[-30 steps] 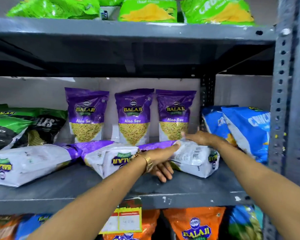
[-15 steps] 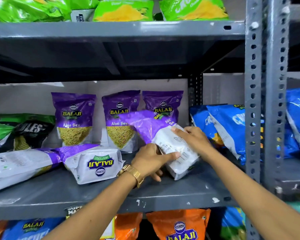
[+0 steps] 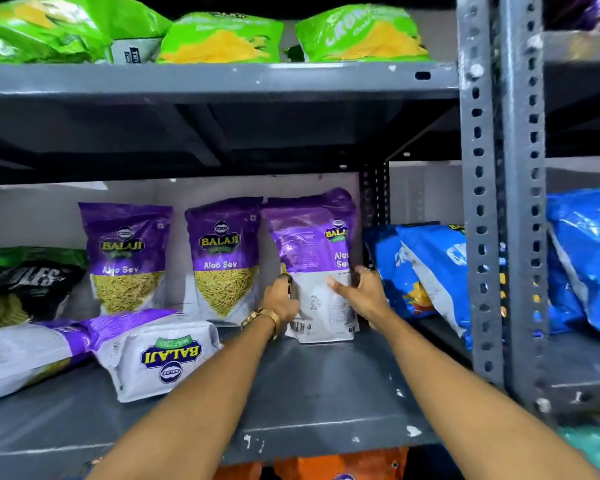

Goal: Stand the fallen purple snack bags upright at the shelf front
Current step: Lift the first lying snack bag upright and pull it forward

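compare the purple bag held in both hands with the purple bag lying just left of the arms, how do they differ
The held bag stands upright on the shelf; the lying bag is tipped over flat. The held bag is clasped at its lower part by the left hand and right hand; nothing touches the lying bag. The held bag's logo reads right way up; the lying bag's logo is upside down. Both are purple and white with the same brand.

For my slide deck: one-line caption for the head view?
Both hands, left hand and right hand, stand a purple bag upright; two fallen bags remain.
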`<action>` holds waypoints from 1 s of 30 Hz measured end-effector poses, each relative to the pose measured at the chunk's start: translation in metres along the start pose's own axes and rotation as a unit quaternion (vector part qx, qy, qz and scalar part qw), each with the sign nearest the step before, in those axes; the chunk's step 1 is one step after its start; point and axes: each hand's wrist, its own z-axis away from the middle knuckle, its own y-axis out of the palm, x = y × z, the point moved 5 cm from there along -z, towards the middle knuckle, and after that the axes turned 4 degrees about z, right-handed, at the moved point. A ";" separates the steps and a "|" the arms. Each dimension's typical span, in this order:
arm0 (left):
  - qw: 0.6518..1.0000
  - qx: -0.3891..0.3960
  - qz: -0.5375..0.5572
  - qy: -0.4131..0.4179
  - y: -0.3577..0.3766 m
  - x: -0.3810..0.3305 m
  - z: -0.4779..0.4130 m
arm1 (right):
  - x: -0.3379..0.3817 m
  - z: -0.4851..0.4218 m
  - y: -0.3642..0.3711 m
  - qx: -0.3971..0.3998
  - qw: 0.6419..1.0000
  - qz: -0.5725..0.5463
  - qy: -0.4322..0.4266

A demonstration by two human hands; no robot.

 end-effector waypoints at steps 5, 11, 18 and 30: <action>0.980 0.023 0.190 -0.056 0.019 0.028 0.014 | -0.024 0.004 0.021 0.036 0.991 -0.103 0.081; 0.993 0.060 0.095 -0.027 0.034 0.047 0.013 | -0.038 0.003 0.021 0.052 0.982 -0.134 0.121; 0.999 -0.020 -0.008 -0.030 0.025 0.050 0.006 | -0.056 0.001 -0.009 -0.105 0.987 -0.070 0.103; 0.958 0.104 0.263 -0.054 0.040 0.046 0.011 | -0.047 0.003 0.000 -0.027 0.963 -0.244 0.109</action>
